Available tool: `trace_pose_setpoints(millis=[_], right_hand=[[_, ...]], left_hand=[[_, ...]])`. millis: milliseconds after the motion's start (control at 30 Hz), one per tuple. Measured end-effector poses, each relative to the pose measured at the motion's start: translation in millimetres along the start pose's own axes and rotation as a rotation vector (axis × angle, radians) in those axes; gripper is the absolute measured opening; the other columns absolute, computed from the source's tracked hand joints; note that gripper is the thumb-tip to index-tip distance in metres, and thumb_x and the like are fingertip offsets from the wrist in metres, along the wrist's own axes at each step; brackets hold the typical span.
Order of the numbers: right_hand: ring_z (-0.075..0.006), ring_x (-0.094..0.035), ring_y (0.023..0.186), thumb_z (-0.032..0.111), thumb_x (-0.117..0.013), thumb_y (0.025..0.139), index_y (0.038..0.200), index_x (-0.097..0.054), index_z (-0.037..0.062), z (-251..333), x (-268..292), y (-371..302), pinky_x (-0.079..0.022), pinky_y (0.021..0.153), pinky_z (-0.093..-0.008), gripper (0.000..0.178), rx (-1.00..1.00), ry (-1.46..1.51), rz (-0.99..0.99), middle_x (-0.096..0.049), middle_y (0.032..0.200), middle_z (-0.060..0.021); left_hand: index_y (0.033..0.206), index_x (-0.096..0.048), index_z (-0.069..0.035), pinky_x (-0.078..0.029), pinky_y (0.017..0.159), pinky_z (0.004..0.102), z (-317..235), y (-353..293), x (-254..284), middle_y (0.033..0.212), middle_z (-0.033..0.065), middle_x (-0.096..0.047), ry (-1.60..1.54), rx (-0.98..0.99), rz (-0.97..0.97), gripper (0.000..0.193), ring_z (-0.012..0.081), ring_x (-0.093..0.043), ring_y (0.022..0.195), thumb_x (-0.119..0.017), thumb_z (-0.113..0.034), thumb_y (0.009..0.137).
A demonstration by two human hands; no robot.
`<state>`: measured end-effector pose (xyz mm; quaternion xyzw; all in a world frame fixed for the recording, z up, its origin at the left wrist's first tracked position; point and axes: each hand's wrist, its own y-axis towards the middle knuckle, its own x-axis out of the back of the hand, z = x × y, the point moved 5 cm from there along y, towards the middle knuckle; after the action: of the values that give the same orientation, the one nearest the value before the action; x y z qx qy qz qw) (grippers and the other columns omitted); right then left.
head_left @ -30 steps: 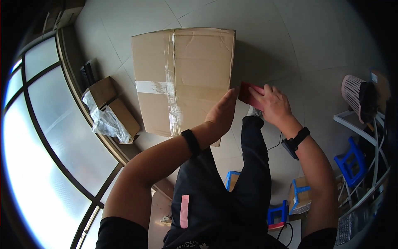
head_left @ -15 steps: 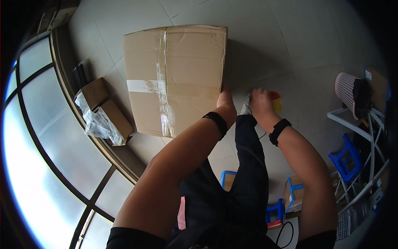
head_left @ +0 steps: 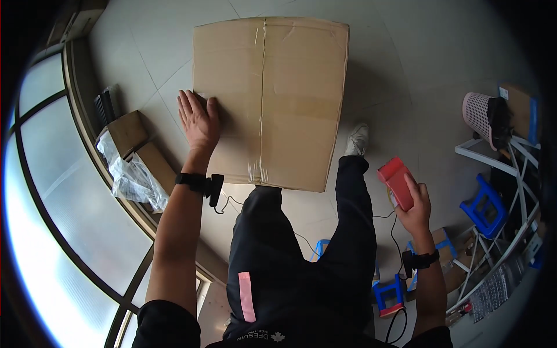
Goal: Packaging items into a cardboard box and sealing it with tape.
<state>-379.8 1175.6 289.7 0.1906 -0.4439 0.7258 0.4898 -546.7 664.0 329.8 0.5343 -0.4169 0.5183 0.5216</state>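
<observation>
A large cardboard box (head_left: 301, 133) stands on the floor before me, a seam with clear tape running down its top face. At its left edge is my left hand (head_left: 199, 123), fingers stretched out and somewhat apart; whether the palm presses on the cardboard I cannot tell. My right hand (head_left: 416, 209) is wrapped round a red tape dispenser (head_left: 397, 181), held to the right of the box and beyond my shoe (head_left: 358, 139). Part of a tape roll shows beside the dispenser, mostly hidden by the hand. My left knee is close to the box's near edge.
At left, opened cartons with clear plastic wrap (head_left: 125, 180) lie beside a framed glass panel (head_left: 75, 191). On the right are a pink basket (head_left: 478, 115), a white metal frame (head_left: 484, 152) and a blue stool (head_left: 484, 207). Thin cables run from both wrist straps.
My right hand has picked up the tape dispenser from the floor and drawn it nearer. My left hand has gone from the box's right side to its left edge. The box appears farther right.
</observation>
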Motion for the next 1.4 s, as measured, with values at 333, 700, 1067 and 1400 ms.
trace_pose_setpoints(millis=[333, 700, 1067, 1400], right_hand=[[-0.0294, -0.055, 0.081, 0.009, -0.076, 0.058, 0.133, -0.051, 0.0198, 268.0, -43.7, -89.4, -0.048, 0.068, -0.0371, 0.079, 0.641, 0.374, -0.052, -0.05, 0.1, -0.0142], [-0.0287, -0.053, 0.082, 0.009, -0.078, 0.055, 0.134, -0.051, 0.0228, 238.3, -100.9, -123.7, -0.048, 0.069, -0.0382, 0.084, 0.624, 0.283, 0.027, -0.049, 0.098, -0.0126], [-0.031, -0.051, 0.096, 0.006, -0.074, 0.06, 0.136, -0.049, 0.024, 48.6, -26.4, -106.1, -0.045, 0.084, -0.042, 0.082, 0.441, -0.366, 0.121, -0.045, 0.102, -0.0122], [-0.0307, -0.05, 0.098, 0.006, -0.073, 0.06, 0.136, -0.049, 0.023, 49.8, -32.0, -91.2, -0.044, 0.086, -0.0409, 0.081, 0.399, -0.379, 0.165, -0.046, 0.103, -0.0121]], left_hand=[[0.123, -0.055, 0.001, -0.047, 0.087, 0.0288, -36.8, -212.6, 109.9, 0.109, 0.0099, -0.062, -2.018, 0.987, 1.282, 0.043, 0.0153, -0.058, 0.1, -0.046, -0.034, 0.1], [0.105, -0.064, 0.002, -0.052, 0.075, 0.0261, -23.7, -288.0, 88.3, 0.088, 0.0058, -0.068, -1.665, 0.765, 0.999, 0.03, 0.0124, -0.064, 0.078, -0.051, -0.024, 0.099], [0.096, -0.065, -0.005, -0.054, 0.065, 0.0271, 172.3, -208.7, 37.0, 0.081, 0.0037, -0.066, -1.445, 0.913, 0.483, 0.017, 0.0137, -0.064, 0.072, -0.056, -0.019, 0.095], [0.096, -0.064, -0.007, -0.053, 0.065, 0.0259, 172.8, -213.2, 12.7, 0.083, 0.0017, -0.066, -1.402, 0.971, 0.538, 0.016, 0.013, -0.064, 0.073, -0.055, -0.021, 0.096]])
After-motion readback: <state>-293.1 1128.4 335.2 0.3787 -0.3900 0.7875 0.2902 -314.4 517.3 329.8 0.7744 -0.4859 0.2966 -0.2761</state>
